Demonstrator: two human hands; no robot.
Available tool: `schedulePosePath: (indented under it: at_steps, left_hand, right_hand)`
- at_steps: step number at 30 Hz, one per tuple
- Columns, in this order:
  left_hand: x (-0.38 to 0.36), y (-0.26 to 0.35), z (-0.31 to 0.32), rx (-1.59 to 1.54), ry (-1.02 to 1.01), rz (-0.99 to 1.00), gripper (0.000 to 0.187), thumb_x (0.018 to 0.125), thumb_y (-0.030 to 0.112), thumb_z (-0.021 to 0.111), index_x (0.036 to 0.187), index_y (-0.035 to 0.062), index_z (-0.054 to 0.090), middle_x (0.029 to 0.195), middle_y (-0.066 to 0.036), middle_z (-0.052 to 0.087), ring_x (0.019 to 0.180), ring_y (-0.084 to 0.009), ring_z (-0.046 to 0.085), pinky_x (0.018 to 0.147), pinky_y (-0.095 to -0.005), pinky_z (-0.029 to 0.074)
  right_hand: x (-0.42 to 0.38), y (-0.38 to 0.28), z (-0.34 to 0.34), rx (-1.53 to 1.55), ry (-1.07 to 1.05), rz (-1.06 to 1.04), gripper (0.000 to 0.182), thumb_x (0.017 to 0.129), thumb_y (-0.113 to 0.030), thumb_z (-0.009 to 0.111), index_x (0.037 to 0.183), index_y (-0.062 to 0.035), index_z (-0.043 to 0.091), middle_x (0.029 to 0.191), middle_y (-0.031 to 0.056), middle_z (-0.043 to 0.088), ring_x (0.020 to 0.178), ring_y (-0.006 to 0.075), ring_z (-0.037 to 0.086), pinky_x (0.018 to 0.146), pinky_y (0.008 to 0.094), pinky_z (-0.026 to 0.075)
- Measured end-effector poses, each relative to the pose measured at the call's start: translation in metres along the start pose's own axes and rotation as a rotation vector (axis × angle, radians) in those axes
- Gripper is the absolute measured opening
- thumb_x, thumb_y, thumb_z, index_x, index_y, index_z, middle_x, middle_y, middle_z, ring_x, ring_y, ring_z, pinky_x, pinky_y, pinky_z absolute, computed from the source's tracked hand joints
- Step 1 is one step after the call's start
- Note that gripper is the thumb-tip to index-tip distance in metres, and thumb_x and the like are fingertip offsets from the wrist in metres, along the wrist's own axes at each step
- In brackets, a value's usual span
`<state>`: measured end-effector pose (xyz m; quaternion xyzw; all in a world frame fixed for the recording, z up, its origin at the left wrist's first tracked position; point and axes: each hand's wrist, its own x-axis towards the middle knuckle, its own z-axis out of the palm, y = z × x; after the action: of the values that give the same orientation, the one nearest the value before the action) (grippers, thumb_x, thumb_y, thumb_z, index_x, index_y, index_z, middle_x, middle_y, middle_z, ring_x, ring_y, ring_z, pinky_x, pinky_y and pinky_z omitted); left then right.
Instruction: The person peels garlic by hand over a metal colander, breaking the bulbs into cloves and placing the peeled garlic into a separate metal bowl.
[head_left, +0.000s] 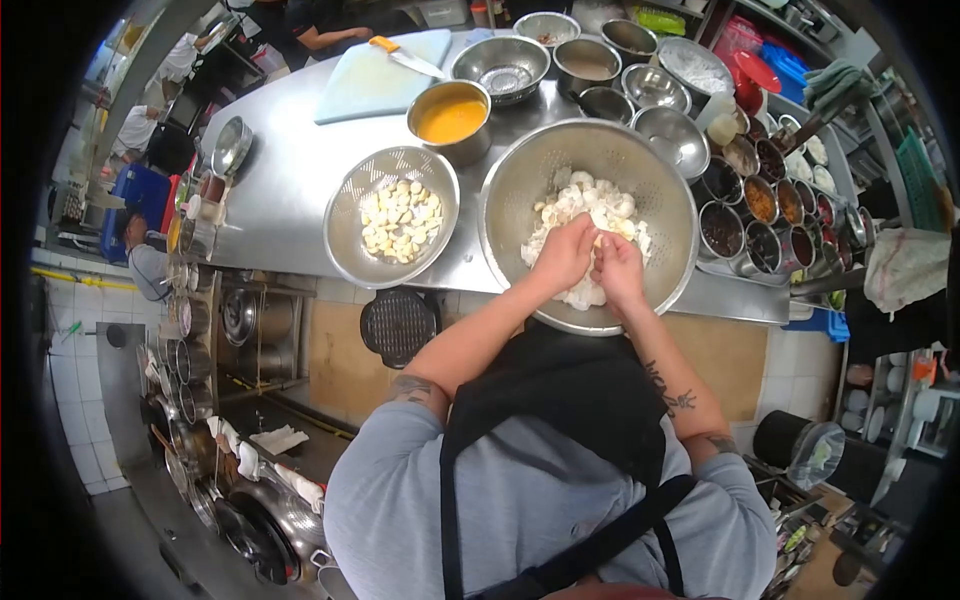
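Observation:
Both my hands are close together over a large perforated steel colander that holds whole garlic bulbs and loose papery skins. The fingers of my left hand are pinched together, facing those of my right hand, which are also pinched. Whatever lies between the fingertips is too small and hidden to make out. To the left, a smaller colander holds peeled garlic cloves.
Behind the colanders stand a pot of orange liquid, a cutting board with an orange-handled knife, and several steel bowls. Ingredient containers crowd the right. Other people are at the far left.

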<state>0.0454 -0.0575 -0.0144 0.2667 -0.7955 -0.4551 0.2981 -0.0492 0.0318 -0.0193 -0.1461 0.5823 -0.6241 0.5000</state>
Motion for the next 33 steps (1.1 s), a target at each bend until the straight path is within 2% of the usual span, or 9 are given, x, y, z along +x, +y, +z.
schedulePosePath:
  at_steps: [4,5,7,11,14,17,20,26,33]
  left_hand:
    - [-0.003,-0.009,-0.003,-0.103,-0.041,-0.11,0.016,0.098,0.014,0.054,0.087,0.0014,0.053,0.066,-0.011,0.057,0.061,-0.0187,0.052,0.058,-0.0336,0.044]
    - [-0.004,-0.006,-0.002,-0.193,-0.039,-0.146,0.016,0.098,0.014,0.053,0.086,0.0024,0.053,0.067,-0.003,0.053,0.063,-0.0105,0.047,0.059,-0.0297,0.042]
    - [-0.004,-0.007,0.0,-0.294,-0.067,-0.162,0.017,0.099,0.014,0.053,0.086,0.0027,0.053,0.067,-0.001,0.052,0.064,-0.0096,0.046,0.06,-0.0287,0.042]
    - [-0.001,-0.001,-0.009,-0.275,-0.071,-0.247,0.024,0.1,0.021,0.053,0.083,0.0043,0.054,0.066,0.003,0.048,0.064,-0.0073,0.043,0.058,-0.027,0.039]
    - [0.008,-0.019,-0.027,-0.267,0.003,-0.271,0.03,0.1,0.028,0.055,0.08,0.0058,0.057,0.067,0.006,0.047,0.062,-0.0051,0.042,0.054,-0.0249,0.035]
    - [0.016,-0.02,-0.087,-0.186,0.17,-0.31,0.032,0.099,0.031,0.057,0.088,0.0014,0.063,0.067,0.0,0.055,0.064,-0.01,0.046,0.06,-0.0313,0.041]
    - [0.012,-0.037,-0.145,-0.258,0.259,-0.421,0.032,0.1,0.03,0.057,0.077,0.007,0.058,0.067,0.004,0.051,0.061,-0.0077,0.044,0.057,-0.0261,0.038]
    - [-0.017,-0.069,-0.214,-0.463,0.369,-0.539,0.015,0.098,0.021,0.06,0.093,0.0073,0.057,0.07,0.004,0.052,0.057,-0.0046,0.043,0.049,-0.0216,0.034]
    - [-0.023,-0.045,-0.2,-0.476,0.348,-0.533,0.012,0.099,0.017,0.058,0.1,0.0048,0.059,0.079,0.0,0.06,0.058,-0.0065,0.048,0.051,-0.0215,0.038]
  right_hand:
    - [-0.003,-0.008,-0.018,0.178,-0.141,0.15,0.02,0.105,-0.022,0.046,0.11,-0.0072,0.058,0.074,-0.0025,0.049,0.057,0.0062,0.04,0.051,0.0233,0.036]
    - [-0.003,-0.012,-0.019,0.233,-0.157,0.171,0.02,0.105,-0.023,0.046,0.108,-0.0078,0.058,0.075,-0.0023,0.05,0.058,0.0065,0.041,0.051,0.0235,0.036]
    - [-0.008,-0.025,-0.015,0.333,-0.226,0.186,0.016,0.103,-0.024,0.053,0.102,-0.0085,0.057,0.077,-0.0014,0.053,0.061,0.0073,0.045,0.052,0.0239,0.038]
    - [-0.006,-0.022,-0.017,0.195,-0.254,0.129,0.016,0.096,-0.016,0.064,0.106,-0.0031,0.059,0.083,0.0005,0.059,0.068,0.0084,0.054,0.055,0.0237,0.044]
    - [-0.003,-0.02,-0.021,-0.131,-0.164,0.057,0.017,0.097,-0.012,0.061,0.108,-0.0001,0.061,0.087,0.0026,0.062,0.068,0.0086,0.057,0.054,0.0227,0.046]
    - [-0.001,-0.02,-0.027,-0.262,-0.074,-0.008,0.018,0.097,-0.011,0.059,0.109,0.0017,0.062,0.088,0.0043,0.065,0.067,0.0091,0.058,0.053,0.022,0.047]
    - [0.003,-0.019,-0.038,-0.267,-0.086,0.029,0.02,0.096,-0.013,0.06,0.11,0.0014,0.063,0.088,0.0046,0.067,0.064,0.0083,0.057,0.055,0.0228,0.048]
    - [0.011,-0.008,-0.04,-0.452,-0.068,-0.11,0.022,0.093,-0.017,0.066,0.107,-0.0002,0.065,0.089,0.0039,0.068,0.066,0.0053,0.056,0.055,0.0235,0.048]
    - [0.028,-0.044,-0.061,-0.202,0.121,-0.025,0.021,0.092,-0.022,0.069,0.099,-0.0021,0.065,0.074,0.0003,0.061,0.061,0.0077,0.055,0.05,0.0232,0.045]
